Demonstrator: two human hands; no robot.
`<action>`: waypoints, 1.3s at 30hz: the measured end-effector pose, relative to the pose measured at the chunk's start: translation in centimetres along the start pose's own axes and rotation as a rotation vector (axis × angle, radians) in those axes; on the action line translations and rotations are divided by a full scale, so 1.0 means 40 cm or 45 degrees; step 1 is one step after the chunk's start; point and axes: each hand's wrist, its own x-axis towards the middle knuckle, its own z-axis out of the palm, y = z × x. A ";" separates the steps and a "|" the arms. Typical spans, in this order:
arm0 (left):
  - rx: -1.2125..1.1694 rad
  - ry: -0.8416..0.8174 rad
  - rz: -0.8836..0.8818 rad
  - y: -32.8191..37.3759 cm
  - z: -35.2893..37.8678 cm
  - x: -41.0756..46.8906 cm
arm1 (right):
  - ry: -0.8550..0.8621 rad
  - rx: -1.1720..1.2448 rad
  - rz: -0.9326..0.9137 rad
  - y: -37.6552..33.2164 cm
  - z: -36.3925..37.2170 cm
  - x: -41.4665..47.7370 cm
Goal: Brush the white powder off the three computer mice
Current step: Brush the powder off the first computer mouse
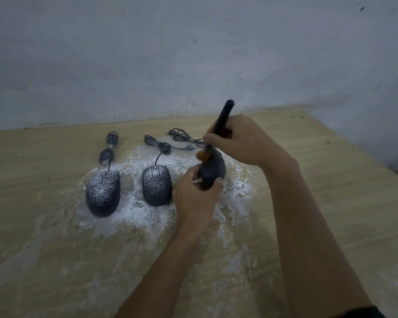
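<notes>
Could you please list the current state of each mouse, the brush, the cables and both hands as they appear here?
Left mouse: on the table, heavily dusted with white powder.
Middle mouse: on the table, dusted with powder.
Right mouse: tilted up, mostly clean.
Brush: bristles touching the right mouse.
Left hand: gripping the right mouse.
Right hand: gripping the brush handle.
Cables: bundled, lying behind the mice.
Table: powder spread around the mice.

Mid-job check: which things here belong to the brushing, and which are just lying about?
In the job: brush in right hand; right mouse held by left hand; middle mouse; left mouse; powder.

Lying about: coiled cables; table; wall.
</notes>
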 end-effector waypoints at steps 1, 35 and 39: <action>0.006 0.008 0.002 -0.002 0.000 0.001 | -0.033 0.022 0.014 0.002 0.001 -0.002; -0.010 0.001 0.001 0.004 -0.011 -0.003 | -0.156 0.165 0.042 -0.034 -0.013 -0.046; 0.013 0.014 -0.026 0.004 -0.011 0.000 | -0.294 0.214 0.051 -0.039 -0.018 -0.057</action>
